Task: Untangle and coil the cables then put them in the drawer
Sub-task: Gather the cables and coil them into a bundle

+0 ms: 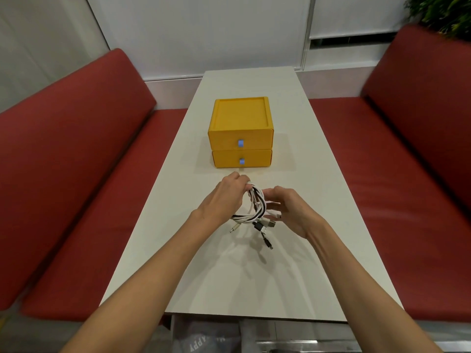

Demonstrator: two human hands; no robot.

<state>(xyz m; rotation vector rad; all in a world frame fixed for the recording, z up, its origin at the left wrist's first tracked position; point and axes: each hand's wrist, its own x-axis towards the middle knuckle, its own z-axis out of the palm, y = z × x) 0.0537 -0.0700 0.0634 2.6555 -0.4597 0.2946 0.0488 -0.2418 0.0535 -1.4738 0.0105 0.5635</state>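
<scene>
A tangled bundle of white and black cables hangs above the middle of the white table. My left hand grips the top loop of the bundle. My right hand holds the bundle's right side, fingers curled round the strands near the plugs. Several connector ends dangle below the hands. A yellow two-drawer box stands just beyond the hands, both drawers closed, each with a small blue pull tab.
Red padded benches flank the narrow table on the left and right. A white wall panel lies behind the table's far end. A green plant shows at the top right. The table's near edge lies below my forearms.
</scene>
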